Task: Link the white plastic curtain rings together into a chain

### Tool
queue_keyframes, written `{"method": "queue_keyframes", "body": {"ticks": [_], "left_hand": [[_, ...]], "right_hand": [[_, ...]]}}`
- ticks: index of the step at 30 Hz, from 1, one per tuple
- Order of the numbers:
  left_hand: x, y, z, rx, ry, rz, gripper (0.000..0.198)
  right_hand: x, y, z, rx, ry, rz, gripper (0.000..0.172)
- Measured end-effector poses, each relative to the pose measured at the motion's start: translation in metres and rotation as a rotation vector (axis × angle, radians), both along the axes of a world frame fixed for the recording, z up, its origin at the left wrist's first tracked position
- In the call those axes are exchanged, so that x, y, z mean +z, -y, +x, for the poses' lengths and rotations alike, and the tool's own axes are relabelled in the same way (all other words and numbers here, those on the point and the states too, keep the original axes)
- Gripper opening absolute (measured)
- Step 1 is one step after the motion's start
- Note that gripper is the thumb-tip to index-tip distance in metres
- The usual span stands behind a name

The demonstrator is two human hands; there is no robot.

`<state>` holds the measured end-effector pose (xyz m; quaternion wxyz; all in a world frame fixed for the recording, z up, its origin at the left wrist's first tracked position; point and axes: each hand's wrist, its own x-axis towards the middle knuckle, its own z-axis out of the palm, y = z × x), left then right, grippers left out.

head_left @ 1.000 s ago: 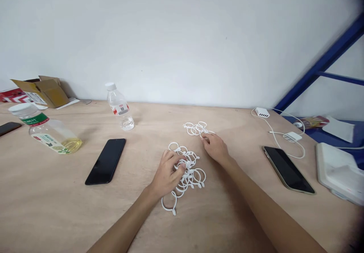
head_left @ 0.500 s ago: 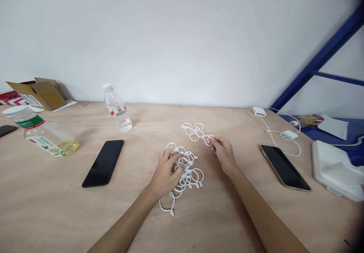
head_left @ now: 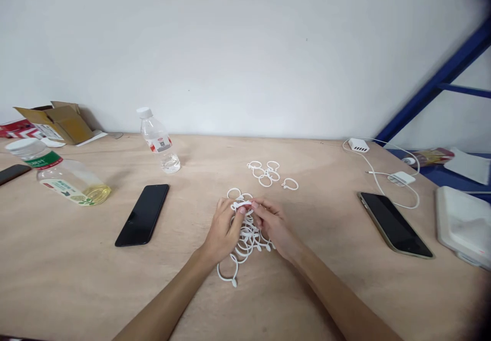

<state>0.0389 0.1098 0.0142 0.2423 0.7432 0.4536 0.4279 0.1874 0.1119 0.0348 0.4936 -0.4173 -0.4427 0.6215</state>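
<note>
Both hands meet over a heap of white plastic rings (head_left: 245,244), each with a small tab or clasp. A white ring (head_left: 242,205), seen nearly edge-on, is pinched between them just above the heap. My left hand (head_left: 223,228) grips its left end with thumb and fingers, and my right hand (head_left: 276,226) holds its right end. The hands hide part of the heap. Farther back lies a smaller group of white rings (head_left: 264,176), with a single ring (head_left: 291,184) apart at its right.
A black phone (head_left: 142,216) and two bottles, one clear (head_left: 159,146) and one with yellow liquid (head_left: 65,180), stand left. An opened cardboard box (head_left: 65,123) is at the back. To the right are another phone (head_left: 395,223), a white charger hub (head_left: 358,145) with cables, and a white device (head_left: 462,223).
My right hand has left a ring beside the far group and come back to the heap. My left hand has lifted a ring, which both hands now hold. The view has shifted slightly.
</note>
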Motion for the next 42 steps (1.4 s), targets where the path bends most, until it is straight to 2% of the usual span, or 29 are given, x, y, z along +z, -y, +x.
{"method": "queue_keyframes", "body": {"ticks": [3, 6, 9, 14, 18, 23, 24, 27, 29, 33, 36, 42], "left_hand": [[0.0001, 0.0004, -0.0002, 0.054, 0.027, 0.01, 0.035], [0.0007, 0.0013, -0.0008, -0.02, -0.003, 0.031, 0.033], [0.0007, 0.0027, -0.0016, -0.059, -0.009, 0.013, 0.029], [-0.003, 0.0053, -0.002, 0.079, 0.094, -0.055, 0.016], [-0.0033, 0.0066, -0.0013, 0.111, 0.032, 0.053, 0.039], [-0.0005, 0.0076, 0.0003, 0.076, -0.117, 0.151, 0.02], [-0.001, 0.0078, 0.0004, 0.089, -0.115, 0.159, 0.022], [-0.0044, 0.008, 0.0, 0.142, -0.074, 0.17, 0.042], [-0.0064, 0.0079, -0.0004, 0.114, -0.063, 0.172, 0.045], [-0.0063, 0.0074, -0.001, 0.041, -0.041, 0.123, 0.034], [-0.0049, 0.0068, -0.002, -0.009, -0.005, 0.075, 0.032], [-0.004, 0.0058, -0.0045, -0.077, 0.113, -0.005, 0.031]], "right_hand": [[0.0003, 0.0018, 0.0002, -0.044, 0.176, 0.115, 0.023], [0.0014, 0.0012, 0.0026, -0.04, 0.226, 0.17, 0.024], [0.002, 0.0019, 0.0015, 0.019, 0.198, 0.127, 0.026], [0.0011, 0.0023, -0.0007, -0.069, 0.121, -0.007, 0.028], [-0.0015, 0.001, -0.0015, -0.194, 0.153, 0.012, 0.027], [-0.0038, 0.0008, -0.0042, -0.244, 0.16, 0.04, 0.024], [-0.0043, 0.0009, -0.0044, -0.258, 0.157, 0.037, 0.024], [-0.0051, 0.0007, -0.004, -0.318, 0.15, 0.029, 0.025], [-0.0044, 0.0007, -0.0032, -0.335, 0.143, 0.023, 0.027], [-0.0008, 0.0003, -0.0003, -0.289, 0.046, -0.043, 0.029], [0.0011, -0.0012, 0.0024, -0.262, -0.034, -0.087, 0.027], [0.0008, -0.0019, 0.005, -0.125, 0.002, -0.077, 0.03]]}}
